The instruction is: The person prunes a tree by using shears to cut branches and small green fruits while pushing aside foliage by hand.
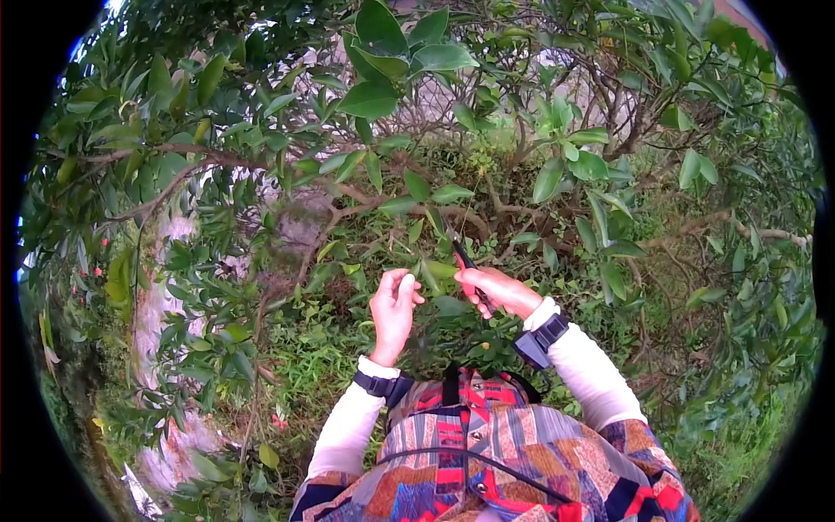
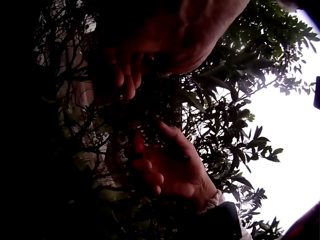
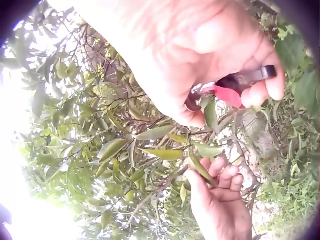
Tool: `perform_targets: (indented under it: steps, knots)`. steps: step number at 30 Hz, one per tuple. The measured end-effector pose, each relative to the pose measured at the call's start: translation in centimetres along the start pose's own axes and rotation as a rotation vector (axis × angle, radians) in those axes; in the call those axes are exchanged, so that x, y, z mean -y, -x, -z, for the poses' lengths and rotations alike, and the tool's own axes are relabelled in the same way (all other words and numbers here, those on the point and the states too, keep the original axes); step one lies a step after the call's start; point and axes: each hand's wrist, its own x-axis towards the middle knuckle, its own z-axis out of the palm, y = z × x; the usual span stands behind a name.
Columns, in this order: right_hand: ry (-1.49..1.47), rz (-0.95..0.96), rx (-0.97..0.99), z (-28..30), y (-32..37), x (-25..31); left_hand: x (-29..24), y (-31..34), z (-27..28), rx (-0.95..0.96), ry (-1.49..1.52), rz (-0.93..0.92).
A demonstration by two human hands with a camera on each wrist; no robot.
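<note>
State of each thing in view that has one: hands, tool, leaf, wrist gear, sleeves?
left hand: shut, leaf between thumb and fingers
right hand: shut on the pruning shears
pruning shears: held, blades open or closed can't be told
leaf: green, whole-looking
left wrist strap: fastened
right wrist strap: fastened
white sleeves: pulled down to the wrists

Left hand (image 2: 172,37), near and heavily shadowed, fingers partly visible. Right hand (image 2: 172,170), farther off and apart from it, curled round a red object (image 2: 139,142), apparently a handle, though darkness obscures its form; pale cuff (image 2: 214,201) and dark wristband (image 2: 222,220) adjoin. Leafy branches (image 2: 220,125) surround both hands.
</note>
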Motion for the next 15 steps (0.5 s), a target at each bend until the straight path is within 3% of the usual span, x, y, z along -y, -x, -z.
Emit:
perform_targets:
  steps: [5,15]
  knots:
    - [0.173,-0.054,-0.013,-0.3,-0.9,-1.8,-0.6,0.7,1.2,-0.247,0.001,-0.195]
    - [0.364,-0.075,-0.021,-1.2,-0.9,-1.3,-0.6,1.3,1.9,-0.183,-0.063,-0.07]
